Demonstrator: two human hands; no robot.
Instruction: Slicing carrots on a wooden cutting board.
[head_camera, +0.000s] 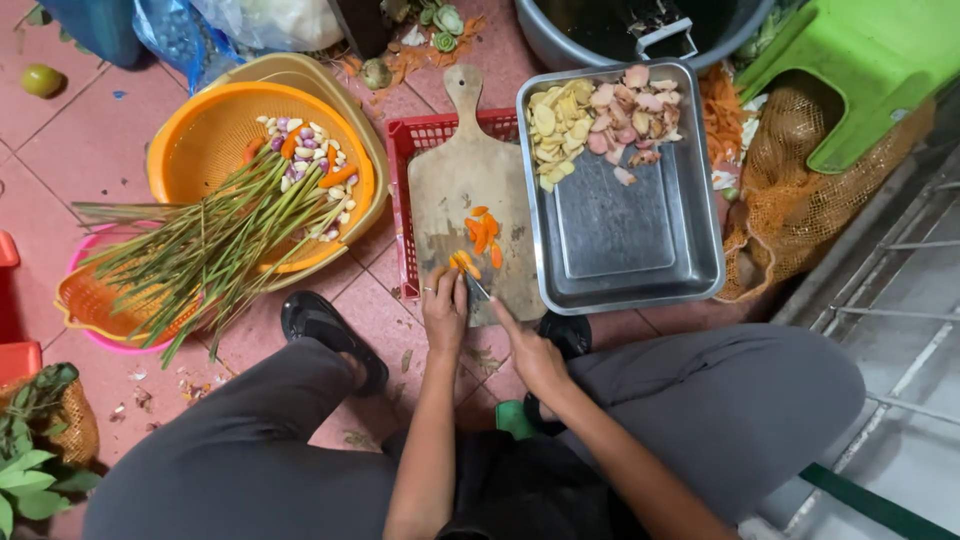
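Left hand (444, 305) pinches an orange root piece (458, 263) on the wooden cutting board (462, 170), which sits on a red crate (410, 140). Right hand (530, 352) closed around a knife (478, 289), blade beside the piece. Cut slices (483, 232) lie mid-board. Steel tray (620, 240) just right of the board.

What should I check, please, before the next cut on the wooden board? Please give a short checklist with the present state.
1. Left hand steadies the orange piece: ok.
2. Right hand has a grip on the knife: ok.
3. Left fingertips away from the blade: cannot tell.
4. Cutting board lies flat on the red crate: ok.
5. Free board space beside the cut slices: ok.
6. Metal tray has room: ok.
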